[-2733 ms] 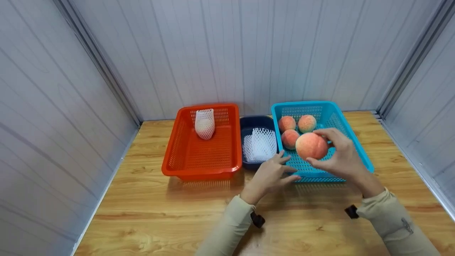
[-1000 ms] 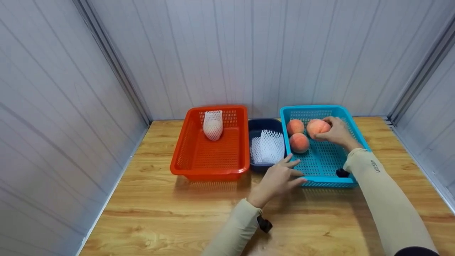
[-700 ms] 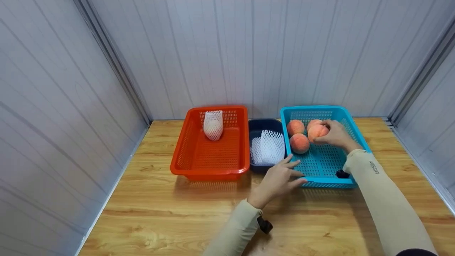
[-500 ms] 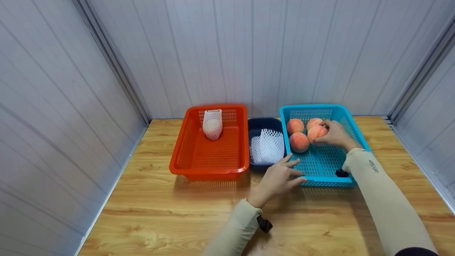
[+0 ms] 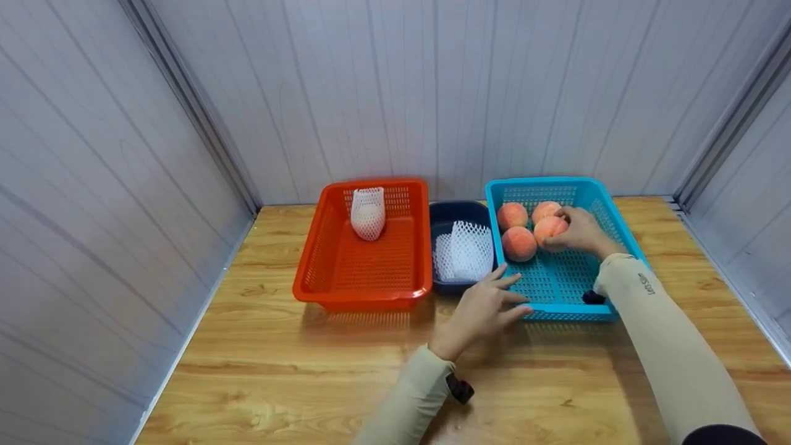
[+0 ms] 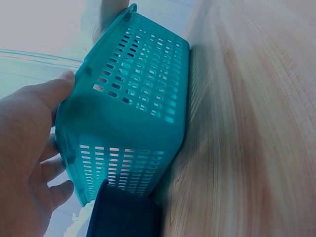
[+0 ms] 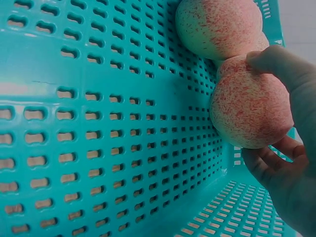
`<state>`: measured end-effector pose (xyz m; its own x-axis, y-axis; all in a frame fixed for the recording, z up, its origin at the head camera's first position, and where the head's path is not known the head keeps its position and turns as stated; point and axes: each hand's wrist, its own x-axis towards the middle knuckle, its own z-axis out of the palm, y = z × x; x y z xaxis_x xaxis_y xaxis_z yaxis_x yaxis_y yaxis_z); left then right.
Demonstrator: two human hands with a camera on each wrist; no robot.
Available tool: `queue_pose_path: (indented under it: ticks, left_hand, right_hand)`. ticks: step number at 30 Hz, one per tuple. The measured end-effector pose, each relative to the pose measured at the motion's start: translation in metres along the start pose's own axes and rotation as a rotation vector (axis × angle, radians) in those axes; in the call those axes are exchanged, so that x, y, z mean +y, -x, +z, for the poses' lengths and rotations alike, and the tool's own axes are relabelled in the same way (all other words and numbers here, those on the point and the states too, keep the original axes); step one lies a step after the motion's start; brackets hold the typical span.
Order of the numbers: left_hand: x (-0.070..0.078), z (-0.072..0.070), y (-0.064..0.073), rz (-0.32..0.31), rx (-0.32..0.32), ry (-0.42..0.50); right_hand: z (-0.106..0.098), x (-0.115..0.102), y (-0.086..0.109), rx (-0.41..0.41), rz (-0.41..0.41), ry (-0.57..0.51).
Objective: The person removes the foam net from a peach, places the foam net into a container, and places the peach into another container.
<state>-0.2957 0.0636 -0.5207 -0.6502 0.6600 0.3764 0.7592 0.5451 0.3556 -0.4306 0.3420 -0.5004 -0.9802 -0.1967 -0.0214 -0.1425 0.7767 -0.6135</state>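
Note:
In the head view, my right hand (image 5: 584,232) grips a pink-orange peach (image 5: 550,230) inside the blue perforated basket (image 5: 559,312). The right wrist view shows thumb and fingers around this peach (image 7: 252,101), low in the basket. Close by it are three more: a front-left peach (image 5: 519,243), a back-left peach (image 5: 512,216) and a partly covered back peach (image 5: 545,210). My left hand (image 5: 483,309) lies at the basket's near-left corner, fingers spread and nearly straight. In the left wrist view, its thumb touches the rim of the basket (image 6: 118,118).
Left of the blue basket stands a small dark blue bin (image 5: 454,210) with white foam nets (image 5: 472,250). Beyond it sits an orange basket (image 5: 371,301) holding a fruit in a foam net (image 5: 368,217). Panel walls enclose the wooden table (image 5: 309,383).
My right hand has lowered the peach from above the blue basket to beside the other peaches, then shifted it slightly nearer. The left hand has stayed at the basket's corner.

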Motion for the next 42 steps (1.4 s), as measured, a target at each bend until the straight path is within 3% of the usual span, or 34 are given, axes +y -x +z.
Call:
queue_pose_path:
  ticks: [8,18,42]
  left_hand:
    - [0.0007,0.0009,0.0004,0.016,0.024,-0.01]
    - [-0.0007,0.0007,0.0,-0.006,0.007,0.005]
    - [-0.0024,0.0046,0.0025,0.002,0.034,0.017]
  right_hand:
    - [0.0025,0.0027,-0.0001,0.008,-0.037,0.03]
    - [0.0063,0.0011,-0.0032,-0.028,-0.046,0.093]
    - [0.0069,-0.0002,-0.0042,-0.044,-0.051,0.062]
